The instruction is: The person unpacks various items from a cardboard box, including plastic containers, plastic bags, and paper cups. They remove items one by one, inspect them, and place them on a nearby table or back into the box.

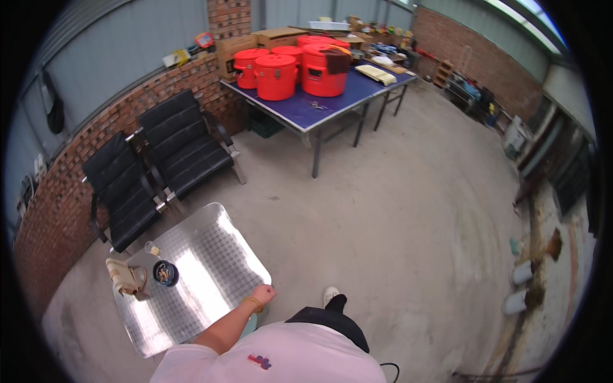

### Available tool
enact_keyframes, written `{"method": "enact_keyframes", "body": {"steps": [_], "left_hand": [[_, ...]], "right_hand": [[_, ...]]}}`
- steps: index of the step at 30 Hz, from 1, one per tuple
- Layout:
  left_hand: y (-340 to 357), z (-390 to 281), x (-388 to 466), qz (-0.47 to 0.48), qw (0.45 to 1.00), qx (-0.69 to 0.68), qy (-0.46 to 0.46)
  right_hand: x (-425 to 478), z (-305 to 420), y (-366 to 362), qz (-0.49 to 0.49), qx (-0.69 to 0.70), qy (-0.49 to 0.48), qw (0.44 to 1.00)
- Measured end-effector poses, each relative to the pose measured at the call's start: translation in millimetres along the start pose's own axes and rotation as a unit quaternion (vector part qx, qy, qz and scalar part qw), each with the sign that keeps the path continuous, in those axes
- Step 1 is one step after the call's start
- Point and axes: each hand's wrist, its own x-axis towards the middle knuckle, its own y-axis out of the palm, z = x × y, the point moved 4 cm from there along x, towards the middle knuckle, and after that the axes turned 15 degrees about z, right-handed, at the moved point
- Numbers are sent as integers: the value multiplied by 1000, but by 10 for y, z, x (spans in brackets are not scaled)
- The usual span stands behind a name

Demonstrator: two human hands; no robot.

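My left hand (264, 293) is closed in a loose fist beside the near right corner of a shiny metal-topped table (210, 253); nothing shows in it. A yellowish bracelet is around that wrist. My right hand is out of view. Towards the table's left side stand a dark ashtray (165, 273) full of cigarette butts, a clear plastic cup (152, 248) with something pale in it, and a beige handbag (125, 277). Ahead, several red lidded barrels (276, 76) stand on a blue table (306, 112), with a small metal object (316, 105) near its front edge.
Two black armchairs (184, 139) stand beyond the metal table, against a brick wall (62, 201). Cardboard boxes (278, 34) are behind the barrels. Along the right side are white buckets (517, 302) and stacked items. Concrete floor (383, 206) lies between.
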Motion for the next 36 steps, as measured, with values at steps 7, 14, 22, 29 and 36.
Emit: {"method": "enact_keyframes", "body": {"steps": [7,14,22,29,36], "left_hand": [[-496,-491,663,-87,991,-52,-82],[-927,67,359,-346,906,-122,-209],[-1907,343,936,-450,803,-255,-297],[-4742,-148,2658,-431,857,-257,-116],[-7563,-827,4542,-448,890,-90,4]], "right_hand": [[1068,3426,660,52,-157,-58,985],[1789,7203,3252,86,-344,-291,889],[1404,7423,7022,306,-476,-243,788],[1181,7866,8646,376,-503,-267,731],[900,9494,10422,267,-299,-468,788]]}}
